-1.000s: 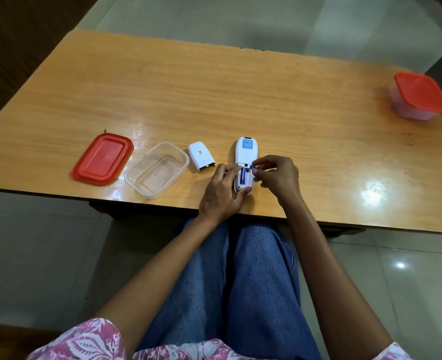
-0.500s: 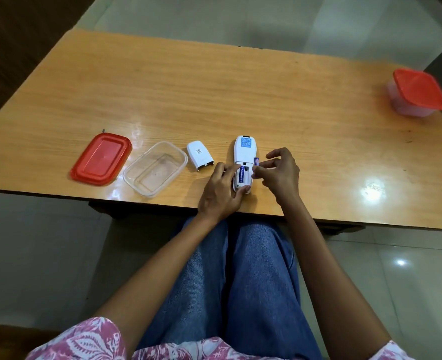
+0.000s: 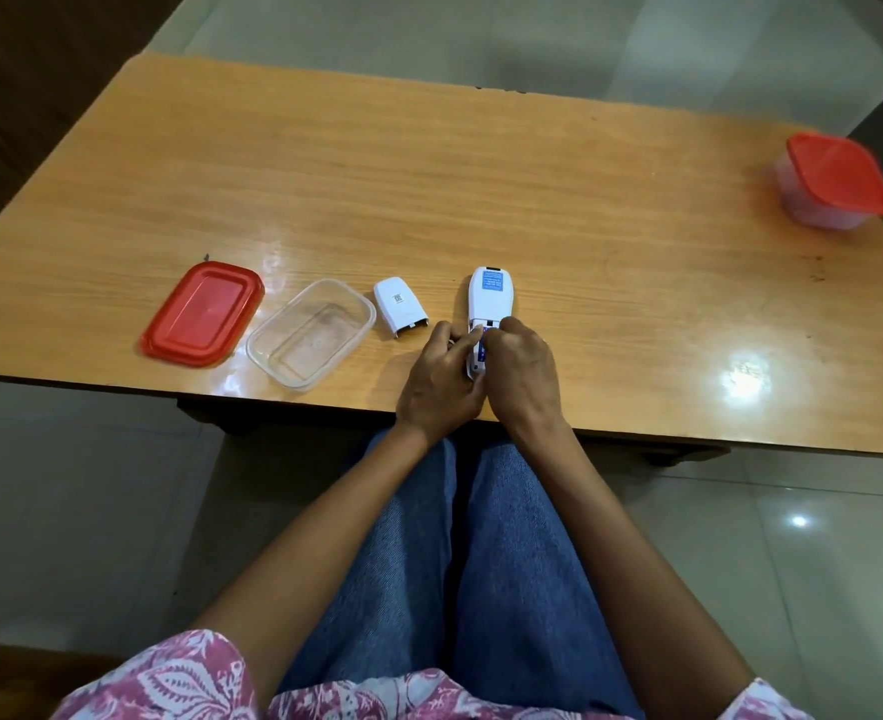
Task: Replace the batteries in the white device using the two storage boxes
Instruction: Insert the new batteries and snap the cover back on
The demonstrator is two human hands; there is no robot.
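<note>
While both hands (image 3: 481,368) pinch the white device (image 3: 487,302)—its battery (image 3: 482,350) mostly hidden—fingertips press in.

A wooden table (image 3: 429,163) with a glossy orange-brown top carries 5 things. Near its front edge, from the left, lie a red lid (image 3: 203,314), flat, then just beside it an open clear box (image 3: 310,334), then a small white battery cover (image 3: 399,307), then the white device (image 3: 489,298), lying lengthwise. Well apart, at the far right corner, stands a red-lidded box (image 3: 834,181).
</note>
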